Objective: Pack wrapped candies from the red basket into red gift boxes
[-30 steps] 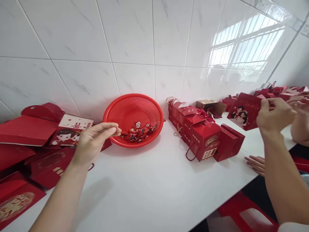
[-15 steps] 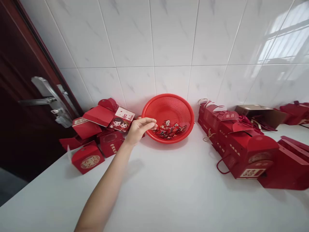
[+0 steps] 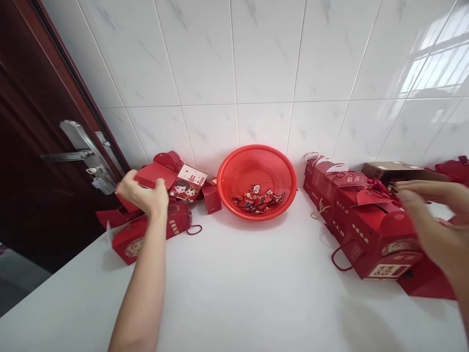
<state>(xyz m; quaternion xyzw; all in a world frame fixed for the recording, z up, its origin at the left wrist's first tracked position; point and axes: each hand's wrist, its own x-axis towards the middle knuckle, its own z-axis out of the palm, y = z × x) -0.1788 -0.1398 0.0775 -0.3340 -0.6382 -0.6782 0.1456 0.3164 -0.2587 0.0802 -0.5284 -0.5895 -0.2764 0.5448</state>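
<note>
My left hand (image 3: pixel 144 193) is raised over the left pile of red gift boxes, its thumb and fingers apart. A red box (image 3: pixel 156 173) shows behind the gap between them; I cannot tell whether the hand touches it. At the right edge my right hand (image 3: pixel 437 230), slightly blurred, is in front of a row of red gift boxes (image 3: pixel 366 227). Its thumb and fingers are curved with a gap between them, and nothing shows in it. Between the hands stands a red plastic basket (image 3: pixel 229 173) with red-wrapped candies (image 3: pixel 258 199) at its bottom.
A white table (image 3: pixel 256 283) runs along a tiled wall (image 3: pixel 264 63). To the left is a dark red door with a metal handle (image 3: pixel 78 151). A printed box (image 3: pixel 188 183) leans on the left pile. An open brown box (image 3: pixel 394 171) lies behind the right row.
My left hand has moved left from the basket's rim to the left pile, its fingers spreading. My right hand has come into view at the right edge. The view has shifted slightly.
</note>
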